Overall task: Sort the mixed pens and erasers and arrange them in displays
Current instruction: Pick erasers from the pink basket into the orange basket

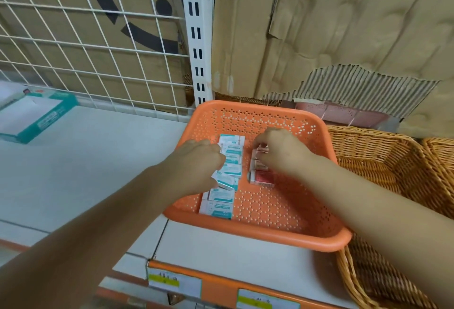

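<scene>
While the left hand (196, 161) pinches a tilted teal eraser (224, 181), the right hand (282, 151) at its three o'clock grips red erasers (262, 177); probably best laid flush, columns apart.

We see orange basket (270, 233) on white shelf (98, 161), two columns inside. Left column: teal erasers (232, 155), flat, edge to edge, running front to back. Right column, shorter: red erasers (262, 178), narrow gap from teal ones. Our left hand (196, 161) over teal column, thumb and fingers pinching tilted eraser (224, 181). Our right hand (282, 151) curled on red column's far end, fingertips gripping it. Wicker basket (393, 161) just right of orange one. Box (32, 117) far left on shelf. Grid (98, 38) and torn cardboard (344, 26) behind. Labels (172, 281) on shelf's front edge
</scene>
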